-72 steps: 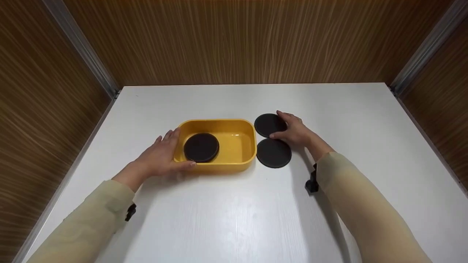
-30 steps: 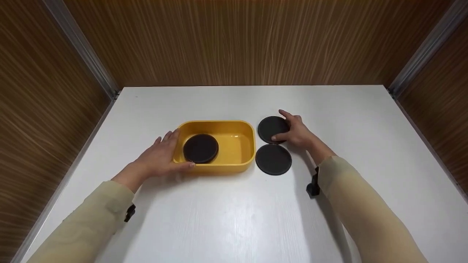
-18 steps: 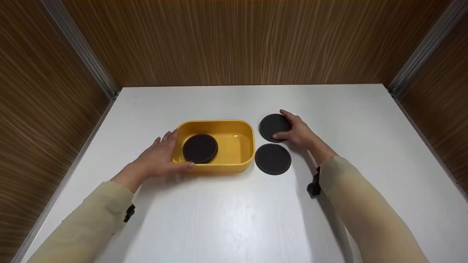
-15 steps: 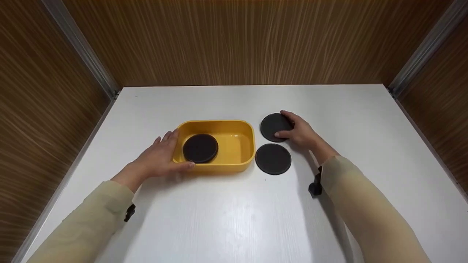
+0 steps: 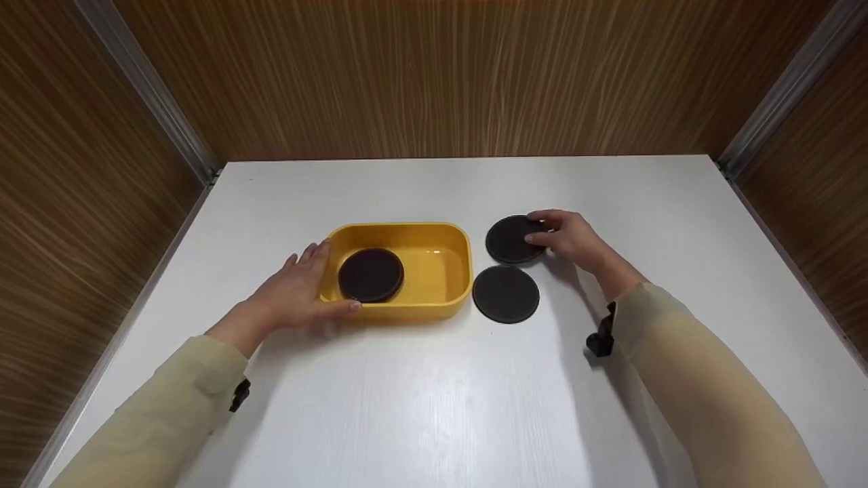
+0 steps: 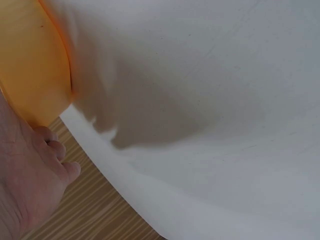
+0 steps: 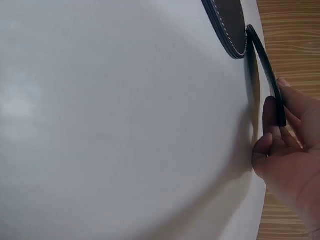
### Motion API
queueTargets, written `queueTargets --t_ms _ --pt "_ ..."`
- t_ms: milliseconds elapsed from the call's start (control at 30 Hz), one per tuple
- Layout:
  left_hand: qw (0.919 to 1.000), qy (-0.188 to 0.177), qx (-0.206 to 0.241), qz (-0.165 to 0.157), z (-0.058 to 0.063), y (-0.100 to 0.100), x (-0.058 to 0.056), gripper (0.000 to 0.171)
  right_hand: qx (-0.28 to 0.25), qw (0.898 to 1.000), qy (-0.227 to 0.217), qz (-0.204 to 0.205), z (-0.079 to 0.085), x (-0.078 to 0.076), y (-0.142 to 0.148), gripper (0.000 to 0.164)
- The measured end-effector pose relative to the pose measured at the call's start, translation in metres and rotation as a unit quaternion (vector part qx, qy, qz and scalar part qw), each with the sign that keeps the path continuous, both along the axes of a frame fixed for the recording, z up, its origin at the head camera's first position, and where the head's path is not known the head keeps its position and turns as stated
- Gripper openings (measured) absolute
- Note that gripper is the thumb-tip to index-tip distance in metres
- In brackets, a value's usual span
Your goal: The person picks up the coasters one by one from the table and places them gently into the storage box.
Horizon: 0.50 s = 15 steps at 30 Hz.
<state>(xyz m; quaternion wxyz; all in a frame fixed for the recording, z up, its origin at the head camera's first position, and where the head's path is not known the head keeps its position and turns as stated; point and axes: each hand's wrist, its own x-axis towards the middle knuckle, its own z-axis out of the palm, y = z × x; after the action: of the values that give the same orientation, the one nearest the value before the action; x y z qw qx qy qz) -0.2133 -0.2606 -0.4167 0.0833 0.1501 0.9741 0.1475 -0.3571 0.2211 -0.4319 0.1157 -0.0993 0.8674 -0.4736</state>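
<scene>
My right hand (image 5: 573, 240) pinches a round black coaster (image 5: 510, 240), thumb on top and fingers beneath. In the right wrist view this coaster (image 7: 267, 70) stands tilted, its held edge raised off the white table. A second black coaster (image 5: 506, 294) lies flat just in front of it; its pale edge stitching shows on the coaster (image 7: 229, 22) in the right wrist view. My left hand (image 5: 291, 291) rests against the left end of a yellow rectangular box (image 5: 444, 271), fingers extended, thumb along the front rim. Inside the box, at the left, sits a thick black disc (image 5: 371, 274).
The white table (image 5: 420, 400) carries the box and coasters. Wood-grain panels (image 5: 434, 81) stand behind and on both sides, with metal corner strips. A small black device (image 5: 600, 339) hangs under the right sleeve.
My right hand has shifted right with the far coaster, moving it away from the box, and its held edge is now lifted. The left hand and box have stayed put.
</scene>
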Motion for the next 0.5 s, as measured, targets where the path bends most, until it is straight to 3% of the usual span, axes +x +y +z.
queueTargets --t_ms 267,500 --pt "1.0 -0.005 0.002 0.002 0.001 0.0 0.002 0.13 -0.077 0.995 -0.055 0.01 0.013 0.001 0.015 0.049" --pt "0.9999 -0.012 -0.002 0.006 -0.001 0.0 0.001 0.132 -0.071 0.996 -0.037 0.028 0.021 0.006 0.023 0.05"
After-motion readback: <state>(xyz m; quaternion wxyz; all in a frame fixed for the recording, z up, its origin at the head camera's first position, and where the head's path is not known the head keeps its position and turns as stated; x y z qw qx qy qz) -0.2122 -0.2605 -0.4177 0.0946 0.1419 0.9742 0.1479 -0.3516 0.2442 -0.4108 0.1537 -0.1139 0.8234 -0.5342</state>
